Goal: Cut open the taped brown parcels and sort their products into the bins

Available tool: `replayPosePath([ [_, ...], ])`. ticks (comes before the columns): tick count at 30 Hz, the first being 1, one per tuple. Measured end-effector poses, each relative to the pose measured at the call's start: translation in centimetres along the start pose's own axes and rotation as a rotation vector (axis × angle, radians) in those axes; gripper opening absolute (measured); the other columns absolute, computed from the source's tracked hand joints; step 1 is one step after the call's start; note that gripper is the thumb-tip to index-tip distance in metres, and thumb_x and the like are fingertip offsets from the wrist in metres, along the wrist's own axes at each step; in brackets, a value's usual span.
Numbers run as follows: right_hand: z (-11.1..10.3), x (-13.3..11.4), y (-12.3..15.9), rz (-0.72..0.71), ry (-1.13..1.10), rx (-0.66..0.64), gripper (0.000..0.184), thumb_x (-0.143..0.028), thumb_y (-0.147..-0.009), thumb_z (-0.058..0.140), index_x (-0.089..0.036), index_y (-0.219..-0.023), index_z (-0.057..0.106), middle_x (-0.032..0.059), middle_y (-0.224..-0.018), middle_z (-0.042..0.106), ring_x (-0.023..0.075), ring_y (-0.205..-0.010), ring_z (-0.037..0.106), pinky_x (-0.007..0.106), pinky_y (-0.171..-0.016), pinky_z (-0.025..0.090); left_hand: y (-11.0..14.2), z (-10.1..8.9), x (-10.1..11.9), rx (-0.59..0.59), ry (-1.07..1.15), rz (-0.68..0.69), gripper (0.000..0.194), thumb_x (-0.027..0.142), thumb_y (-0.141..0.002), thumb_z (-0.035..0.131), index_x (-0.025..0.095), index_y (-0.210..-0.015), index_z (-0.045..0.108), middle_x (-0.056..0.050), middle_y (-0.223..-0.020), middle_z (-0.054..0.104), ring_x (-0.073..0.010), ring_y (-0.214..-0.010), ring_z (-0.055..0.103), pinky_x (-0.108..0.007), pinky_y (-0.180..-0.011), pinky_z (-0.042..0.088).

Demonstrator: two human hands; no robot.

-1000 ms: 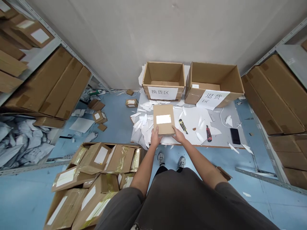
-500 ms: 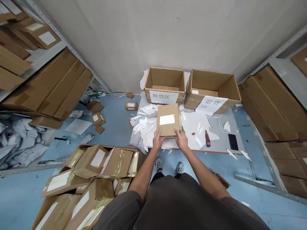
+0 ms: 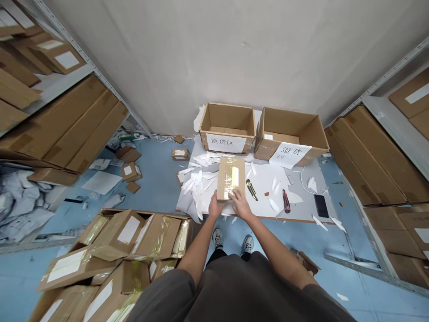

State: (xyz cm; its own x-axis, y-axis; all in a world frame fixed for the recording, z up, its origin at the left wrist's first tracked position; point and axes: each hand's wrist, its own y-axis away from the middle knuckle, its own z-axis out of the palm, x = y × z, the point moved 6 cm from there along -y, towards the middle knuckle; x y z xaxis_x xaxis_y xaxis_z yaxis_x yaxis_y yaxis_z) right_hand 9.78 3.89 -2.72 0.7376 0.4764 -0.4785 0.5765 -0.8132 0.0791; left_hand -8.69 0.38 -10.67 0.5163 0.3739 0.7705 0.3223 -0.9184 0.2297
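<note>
A taped cardboard box [image 3: 227,172] is in front of me over the near part of the table, a strip of clear shiny tape running down its upper face and a pale label beside the tape. My left hand [image 3: 216,207] grips its near left corner. My right hand [image 3: 241,205] is at the near right side, fingers bent over the upper face by the tape; its thumb is hard to make out. Right of the box lies a black and yellow utility knife [image 3: 251,190]. Farther right is a red and black utility knife [image 3: 286,201].
Two open cartons with handwritten paper signs, one left [image 3: 204,139] and one right [image 3: 263,145], stand at the table's back. Torn paper [image 3: 200,179] litters the table [image 3: 264,208]; a phone [image 3: 321,206] lies right. A large carton of parcels [image 3: 147,213] stands lower left, shelves on both sides.
The box has been turned over: its plain labelled face was up, now a taped face is. My right hand has shifted onto the upper face. The yellow knife now shows fully.
</note>
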Motion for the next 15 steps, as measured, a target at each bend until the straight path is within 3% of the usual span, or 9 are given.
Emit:
replayPosePath([
  [2,-0.5,1.8,0.3,0.139,0.022,0.031,0.081,-0.016,-0.090,0.069,-0.029,-0.166,0.042,0.0136,-0.173,0.033,0.0346,-0.161,0.025,0.054,-0.126,0.033,-0.3,-1.5,2.0,0.014,-0.060,0.133,0.116,0.034,-0.082,0.084,0.025,-0.173,0.013,-0.015,-0.172,0.036,-0.0303,-0.160,0.036,-0.043,-0.125,0.040],
  [5,-0.5,4.1,0.4,0.328,-0.016,-0.046,0.088,-0.026,-0.091,0.075,-0.031,-0.169,0.035,0.0157,-0.170,0.035,0.0360,-0.155,0.038,0.050,-0.120,0.041,-0.6,-1.9,4.8,-0.090,-0.197,0.251,0.110,0.034,-0.083,0.085,0.030,-0.172,0.021,-0.014,-0.178,0.023,-0.0333,-0.161,0.034,-0.043,-0.124,0.041],
  [7,0.0,4.7,0.3,0.371,-0.076,-0.119,0.088,-0.025,-0.093,0.071,-0.032,-0.170,0.029,0.0148,-0.163,0.044,0.0317,-0.143,0.054,0.042,-0.112,0.048,-0.7,-1.3,5.7,-0.160,-0.282,0.243,0.104,0.036,-0.083,0.087,0.031,-0.169,0.029,-0.016,-0.180,0.011,-0.0394,-0.156,0.041,-0.047,-0.119,0.044],
  [10,0.8,4.9,-0.1,0.399,-0.104,-0.132,0.081,-0.019,-0.097,0.064,-0.031,-0.170,0.032,0.0144,-0.150,0.054,0.0275,-0.123,0.067,0.035,-0.102,0.053,-0.7,-0.4,5.9,-0.155,-0.329,0.194,0.106,0.040,-0.081,0.089,0.030,-0.169,0.030,-0.020,-0.181,-0.003,-0.0447,-0.148,0.049,-0.051,-0.114,0.047],
  [12,1.3,4.9,-0.3,0.407,-0.093,-0.109,0.077,-0.018,-0.096,0.064,-0.029,-0.167,0.037,0.0141,-0.143,0.058,0.0274,-0.118,0.069,0.034,-0.098,0.054,-0.8,0.0,5.9,-0.112,-0.303,0.169,0.111,0.043,-0.079,0.091,0.030,-0.169,0.029,-0.021,-0.180,-0.001,-0.0452,-0.147,0.049,-0.051,-0.113,0.047],
  [15,1.4,4.8,-0.5,0.368,-0.095,-0.044,0.074,-0.015,-0.095,0.062,-0.028,-0.165,0.041,0.0134,-0.138,0.060,0.0271,-0.117,0.068,0.035,-0.098,0.054,-1.5,-0.1,5.8,-0.033,-0.216,0.146,0.120,0.043,-0.072,0.096,0.028,-0.169,0.029,-0.022,-0.174,0.026,-0.0443,-0.150,0.044,-0.052,-0.115,0.044],
])
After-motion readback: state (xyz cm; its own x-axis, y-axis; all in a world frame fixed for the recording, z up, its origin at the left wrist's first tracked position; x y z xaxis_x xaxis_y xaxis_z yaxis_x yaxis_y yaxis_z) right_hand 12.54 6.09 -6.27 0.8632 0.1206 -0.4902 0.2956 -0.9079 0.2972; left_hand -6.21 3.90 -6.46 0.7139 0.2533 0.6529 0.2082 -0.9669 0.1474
